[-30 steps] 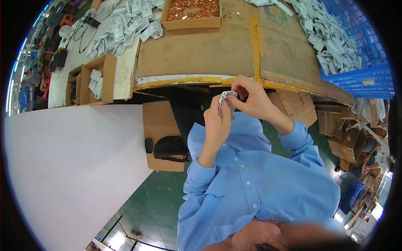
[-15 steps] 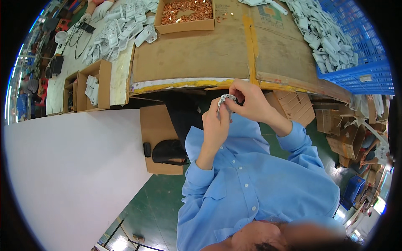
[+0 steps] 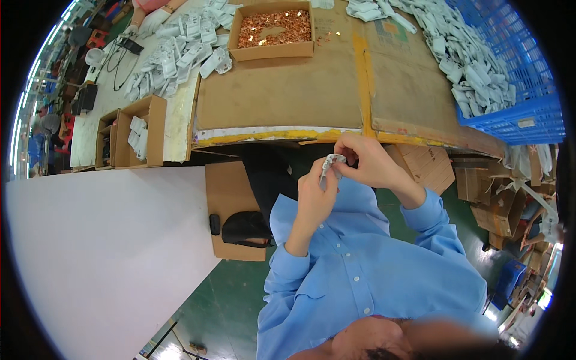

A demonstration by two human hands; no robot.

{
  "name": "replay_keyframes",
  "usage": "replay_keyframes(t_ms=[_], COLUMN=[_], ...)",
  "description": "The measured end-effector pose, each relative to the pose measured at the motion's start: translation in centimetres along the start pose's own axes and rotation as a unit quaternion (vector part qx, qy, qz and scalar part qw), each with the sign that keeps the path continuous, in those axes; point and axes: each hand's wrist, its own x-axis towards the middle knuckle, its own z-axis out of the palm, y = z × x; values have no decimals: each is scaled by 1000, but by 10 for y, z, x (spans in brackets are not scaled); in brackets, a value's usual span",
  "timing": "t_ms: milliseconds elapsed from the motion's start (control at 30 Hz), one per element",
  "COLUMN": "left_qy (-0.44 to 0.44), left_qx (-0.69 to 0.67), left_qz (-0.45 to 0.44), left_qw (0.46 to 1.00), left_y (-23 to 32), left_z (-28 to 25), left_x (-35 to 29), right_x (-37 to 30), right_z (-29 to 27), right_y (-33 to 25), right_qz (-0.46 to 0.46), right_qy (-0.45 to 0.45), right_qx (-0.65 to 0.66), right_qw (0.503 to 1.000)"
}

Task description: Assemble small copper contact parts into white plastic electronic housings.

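In front of my chest, just off the table's near edge, I hold a small white plastic part (image 3: 332, 161). My left hand (image 3: 315, 197) is closed around its lower side, with the thumb and fingers pinching it. My right hand (image 3: 373, 163) meets it from the other side, fingers bent and the thumb tip pressed at the upper end. Whether a small piece sits between the right fingertips is hidden. Beyond the hands, a cardboard box (image 3: 273, 53) of small copper-coloured metal pieces (image 3: 282, 27) stands on the cardboard-covered table (image 3: 279, 96).
White plastic parts (image 3: 180, 54) are heaped at the far left, and more (image 3: 474, 72) fill a blue crate (image 3: 519, 123) at the right. Small cardboard boxes (image 3: 155, 135) stand on the left. A white panel (image 3: 108, 240) lies left of me. A co-worker's gloved hand (image 3: 155, 21) shows far left.
The whole view has shifted slightly, so the scene sits a little lower in the picture. Both my hands stay on the white plastic part, with the fingers slightly moved.
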Motion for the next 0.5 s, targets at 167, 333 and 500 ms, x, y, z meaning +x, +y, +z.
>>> replay_keyframes(t_ms=[167,333,500], left_qy=[-9,-6,12], left_qx=[10,19,16], left_qz=[-2,16,-7], left_qw=[1000,1000,1000], left_y=[1,-4,-5], left_z=[2,2,1], left_x=[0,3,5], right_x=[3,6,12], right_z=[-2,-1,2], right_y=[7,6,7], right_qz=[-13,4,-30], right_qy=[-7,-29,-19], right_qx=[7,-13,-26], right_qw=[1000,999,999])
